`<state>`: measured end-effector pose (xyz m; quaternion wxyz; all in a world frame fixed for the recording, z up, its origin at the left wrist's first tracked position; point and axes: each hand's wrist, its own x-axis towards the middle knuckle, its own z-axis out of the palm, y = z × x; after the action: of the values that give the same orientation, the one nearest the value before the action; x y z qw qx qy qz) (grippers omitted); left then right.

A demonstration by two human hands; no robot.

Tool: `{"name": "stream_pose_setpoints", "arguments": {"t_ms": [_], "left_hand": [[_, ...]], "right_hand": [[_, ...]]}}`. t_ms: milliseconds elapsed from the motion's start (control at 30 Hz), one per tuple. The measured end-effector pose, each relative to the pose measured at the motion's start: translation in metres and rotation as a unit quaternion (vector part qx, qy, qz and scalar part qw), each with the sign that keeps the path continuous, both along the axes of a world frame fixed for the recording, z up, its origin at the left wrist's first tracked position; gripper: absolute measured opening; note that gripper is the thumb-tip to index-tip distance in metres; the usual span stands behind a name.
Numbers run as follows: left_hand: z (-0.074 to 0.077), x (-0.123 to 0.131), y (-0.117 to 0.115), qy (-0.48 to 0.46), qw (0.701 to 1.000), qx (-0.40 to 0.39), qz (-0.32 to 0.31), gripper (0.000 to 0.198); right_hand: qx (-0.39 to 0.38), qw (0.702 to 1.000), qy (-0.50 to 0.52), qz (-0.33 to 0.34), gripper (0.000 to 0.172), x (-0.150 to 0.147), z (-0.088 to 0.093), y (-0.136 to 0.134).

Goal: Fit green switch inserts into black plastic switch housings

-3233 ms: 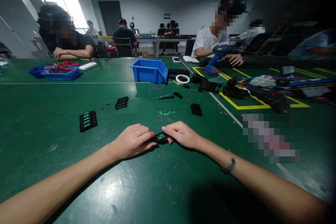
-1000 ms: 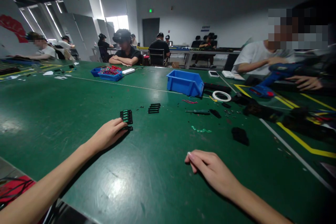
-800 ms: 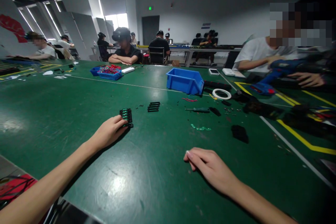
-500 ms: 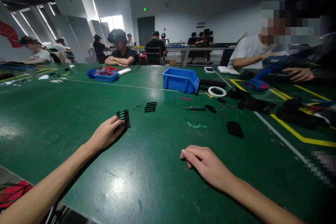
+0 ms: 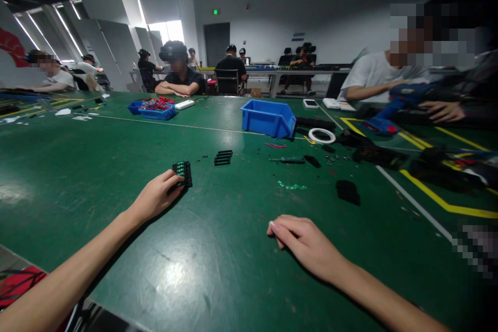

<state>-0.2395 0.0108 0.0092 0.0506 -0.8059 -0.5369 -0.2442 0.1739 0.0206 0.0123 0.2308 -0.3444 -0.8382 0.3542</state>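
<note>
A: Green table point(image 5: 218, 280) in a big hall, with other people seated around it. Where's the left hand point(image 5: 155, 198)?
B: On the wearer's side of the blue parts bin point(image 5: 267, 118), off to its left. Its fingers point(image 5: 170, 179) lie close together, tips against the near end of a row of black holders with green boards point(image 5: 183, 172). I cannot tell whether they pinch it.
A: And the right hand point(image 5: 307, 244)?
B: Farther from the bin, palm down on the table, fingers loosely curled, holding nothing.
</note>
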Motion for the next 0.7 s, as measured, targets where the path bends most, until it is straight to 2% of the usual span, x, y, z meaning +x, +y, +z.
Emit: {"name": "stream_pose_setpoints", "arguments": {"t_ms": [700], "left_hand": [[-0.0067,-0.0057,0.0016,-0.011,1.000,-0.019,0.009,0.019]], "right_hand": [[0.008,1.000,0.002,0.004,0.045,-0.0008,0.0000,0.0000]]}}
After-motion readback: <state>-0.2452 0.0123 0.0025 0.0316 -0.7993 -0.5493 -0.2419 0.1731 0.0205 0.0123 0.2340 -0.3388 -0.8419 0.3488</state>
